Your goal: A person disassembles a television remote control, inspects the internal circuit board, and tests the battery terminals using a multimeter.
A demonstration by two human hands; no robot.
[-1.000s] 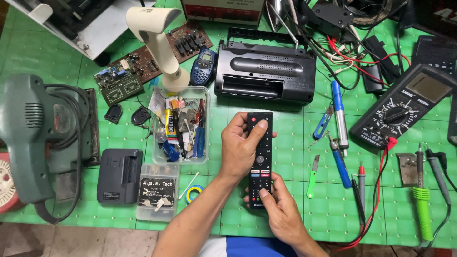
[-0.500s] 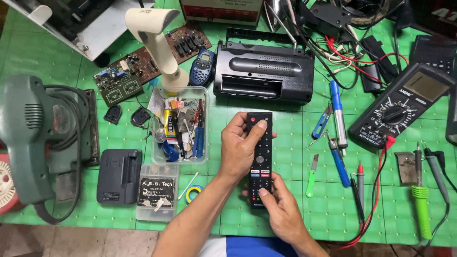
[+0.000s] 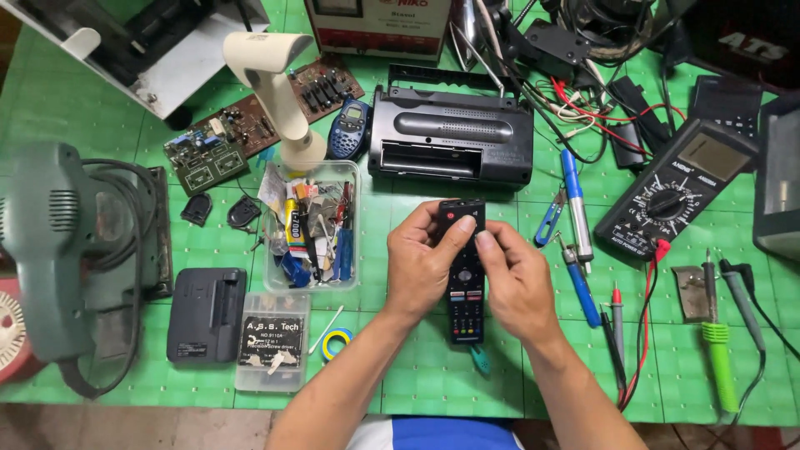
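A long black remote control [image 3: 465, 279] with coloured buttons lies lengthwise over the green mat, held between both hands. My left hand [image 3: 425, 262] wraps its left edge, thumb lying across the upper face near a red button. My right hand [image 3: 517, 279] covers the right side, fingertips pressed on the upper part of the remote. A green-handled tool tip [image 3: 481, 360] pokes out just below the remote.
A black radio [image 3: 454, 137] sits just beyond the remote. A clear tub of small parts [image 3: 312, 225] stands to the left, blue-handled tools [image 3: 575, 225] and a multimeter [image 3: 679, 192] to the right. A grey power tool [image 3: 58, 242] occupies the far left.
My right hand has moved up from the remote's lower end to its upper right side. The left hand keeps its hold on the remote.
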